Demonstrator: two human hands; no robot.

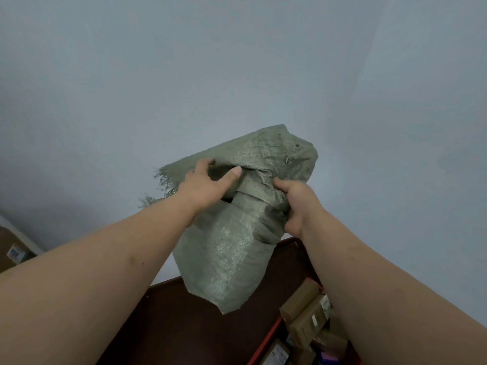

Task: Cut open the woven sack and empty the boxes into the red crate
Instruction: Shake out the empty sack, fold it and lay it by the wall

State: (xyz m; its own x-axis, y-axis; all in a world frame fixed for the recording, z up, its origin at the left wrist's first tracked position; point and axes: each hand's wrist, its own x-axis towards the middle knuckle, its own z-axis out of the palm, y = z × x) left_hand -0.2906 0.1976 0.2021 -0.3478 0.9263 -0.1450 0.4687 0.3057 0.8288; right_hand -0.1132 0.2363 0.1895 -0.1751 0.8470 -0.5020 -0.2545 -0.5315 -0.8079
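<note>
Aloft, woven sack (237,233) in both hands

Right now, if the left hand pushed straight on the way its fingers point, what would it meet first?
The sack itself: the left hand already has its grip on the upper folds, fingers pointing up and away. Past the cloth, only the pale wall shows in that line, though how far off it stands is unclear.

You see a coarse woven plastic sack (237,248) glinting, matt brown cardboard boxes (303,309), and a dark smooth surface (171,325).
</note>
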